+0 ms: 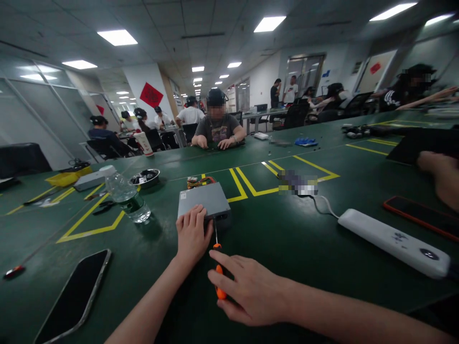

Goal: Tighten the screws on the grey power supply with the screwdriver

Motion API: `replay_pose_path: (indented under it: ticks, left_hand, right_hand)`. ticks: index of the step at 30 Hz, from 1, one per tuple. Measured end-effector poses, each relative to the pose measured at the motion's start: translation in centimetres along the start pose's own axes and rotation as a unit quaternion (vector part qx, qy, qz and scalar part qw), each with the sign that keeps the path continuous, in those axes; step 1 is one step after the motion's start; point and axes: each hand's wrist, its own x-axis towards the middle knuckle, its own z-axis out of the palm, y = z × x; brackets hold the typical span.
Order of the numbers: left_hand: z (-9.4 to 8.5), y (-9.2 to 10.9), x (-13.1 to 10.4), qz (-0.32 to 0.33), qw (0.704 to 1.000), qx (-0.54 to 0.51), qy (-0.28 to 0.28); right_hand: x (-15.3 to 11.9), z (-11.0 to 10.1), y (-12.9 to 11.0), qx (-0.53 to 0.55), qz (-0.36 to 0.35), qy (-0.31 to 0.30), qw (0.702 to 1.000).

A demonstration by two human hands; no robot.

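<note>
A grey metal computer power supply (206, 198) lies on the green table, its bundle of coloured wires (201, 181) at the far side. My left hand (193, 234) grips its near left part, fingers over the top and thumb at the near side. In my right hand (247, 286) is a screwdriver (220, 286) with an orange and black handle. Index finger and thumb are along the handle. The screwdriver's shaft points away from me, and its tip meets the near side of the power supply; the exact contact spot is too small to make out.
A water bottle (129, 198) and a metal bowl (145, 177) stand to the left. One phone (77, 296) lies front left, another (423, 215) at right near another person's hand (441, 172). A white power strip (394, 241) lies right. A person (217, 124) sits opposite.
</note>
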Motion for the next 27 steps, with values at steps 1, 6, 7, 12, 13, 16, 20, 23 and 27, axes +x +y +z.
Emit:
replay_pose_path:
  ticks: [1, 6, 7, 12, 13, 16, 20, 23, 27]
  left_hand:
    - [-0.1, 0.1, 0.0, -0.002, 1.0, 0.003, -0.004]
    - [-0.3, 0.8, 0.2, -0.036, 0.999, 0.004, -0.01]
    - [-0.2, 0.9, 0.2, -0.041, 0.999, 0.005, -0.008]
    - [0.6, 0.5, -0.1, -0.01, 1.0, -0.005, 0.007]
    - [0.7, 0.4, -0.1, -0.009, 1.0, -0.005, 0.017]
    - [0.9, 0.2, -0.2, -0.018, 0.999, -0.008, 0.029]
    - [0.9, 0.2, -0.2, -0.018, 0.999, -0.022, 0.02]
    - [0.9, 0.1, -0.2, -0.022, 0.999, -0.033, 0.013]
    - [0.7, 0.1, -0.2, -0.029, 0.999, -0.031, 0.008]
  right_hand:
    - [0.0, 0.1, 0.4, -0.003, -0.029, 0.007, 1.0]
    - [-0.8, 2.8, 2.9, 0.038, -0.127, 0.148, 0.98]
    - [-0.9, 3.3, 3.3, 0.044, -0.13, 0.154, 0.979]
    - [-1.4, 3.8, 4.1, 0.067, -0.118, 0.146, 0.98]
    - [-1.3, 3.5, 4.1, 0.068, -0.127, 0.142, 0.979]
    - [-1.0, 3.0, 3.8, 0.025, -0.156, 0.131, 0.979]
    - [-0.8, 3.3, 3.7, 0.043, -0.164, 0.157, 0.973]
    - [-0.8, 3.5, 3.8, 0.063, -0.157, 0.185, 0.968]
    - [-0.7, 3.0, 3.8, 0.076, -0.143, 0.177, 0.971]
